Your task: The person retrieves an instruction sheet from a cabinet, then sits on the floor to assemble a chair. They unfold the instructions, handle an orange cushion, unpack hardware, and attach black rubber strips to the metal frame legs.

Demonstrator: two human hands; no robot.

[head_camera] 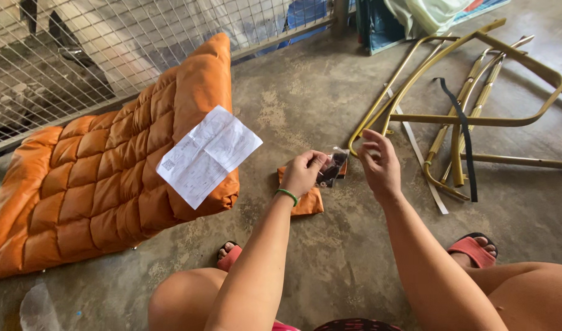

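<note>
Small bag (332,168) contents too small

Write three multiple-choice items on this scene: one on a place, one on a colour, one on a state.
1. Where does the folded paper sheet lie?
A. On the orange quilted cushion
B. On the metal frame
C. Under a foot

2. What colour is the band on the left wrist?
A. Red
B. Green
C. White

3. How is the small clear bag held?
A. It lies loose on the floor
B. The right hand grips it alone
C. The left hand pinches it, and the right hand is open beside it

Answers: 1 A, the sheet rests on the cushion's raised end. 2 B, the wristband is green. 3 C, the left fingers close on the bag and the right fingers are spread.
</note>
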